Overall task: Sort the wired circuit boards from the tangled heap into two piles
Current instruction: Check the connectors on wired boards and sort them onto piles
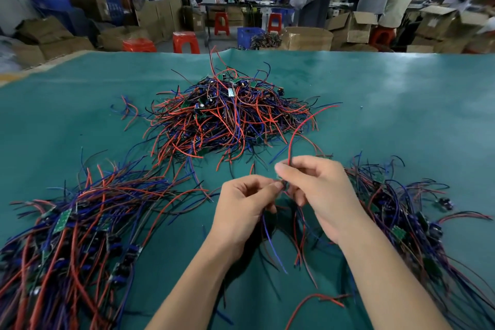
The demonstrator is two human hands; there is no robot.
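Observation:
A tangled heap [230, 112] of small green circuit boards with red, blue and black wires lies in the middle of the green table [401, 94]. A sorted pile [69, 236] spreads at the near left, another pile [407, 222] at the near right. Between them, above the table, my left hand [242, 209] and my right hand [316, 195] meet fingertip to fingertip, both pinching one small wired board [281, 183] that is mostly hidden by the fingers. Its long red wire [297, 128] arcs up from my right hand. Blue and red wires hang below my hands.
A loose red wire [316, 300] lies near the front edge. A few stray wires [128, 111] lie left of the heap. Beyond the table's far edge stand red stools [186, 41], a blue crate [250, 36], cardboard boxes [351, 27] and people at the back right.

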